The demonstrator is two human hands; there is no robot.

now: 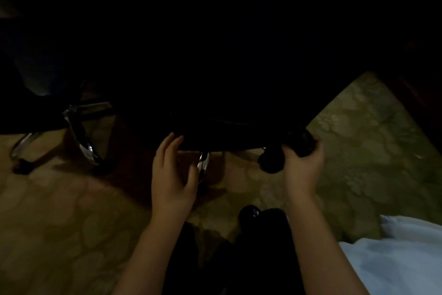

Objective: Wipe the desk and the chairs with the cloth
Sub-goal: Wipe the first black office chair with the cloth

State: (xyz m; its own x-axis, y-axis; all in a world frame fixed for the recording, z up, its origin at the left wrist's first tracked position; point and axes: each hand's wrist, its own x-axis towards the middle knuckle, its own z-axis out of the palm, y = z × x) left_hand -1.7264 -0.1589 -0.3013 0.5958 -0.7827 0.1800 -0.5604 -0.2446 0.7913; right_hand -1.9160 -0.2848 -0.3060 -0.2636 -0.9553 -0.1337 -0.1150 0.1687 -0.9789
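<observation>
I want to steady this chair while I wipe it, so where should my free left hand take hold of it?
Probably the chair's near edge, from your side: it runs straight across in front of you, and your left hand touches it there with open fingers. The chrome leg sits lower, tucked under. Your right hand grips what looks like the cloth.

Darkness swallows the upper half of the view, from 9 through 12 to 3 o'clock. The chair (215, 127) shows only its near edge; seat and back cannot be told apart. The dark wad (299, 141) gripped by the right hand (302, 168) is too dim to identify. A second chair (79, 137), at 9 o'clock, is cut by the left edge. Both forearms (148, 247) run off the bottom edge.
</observation>
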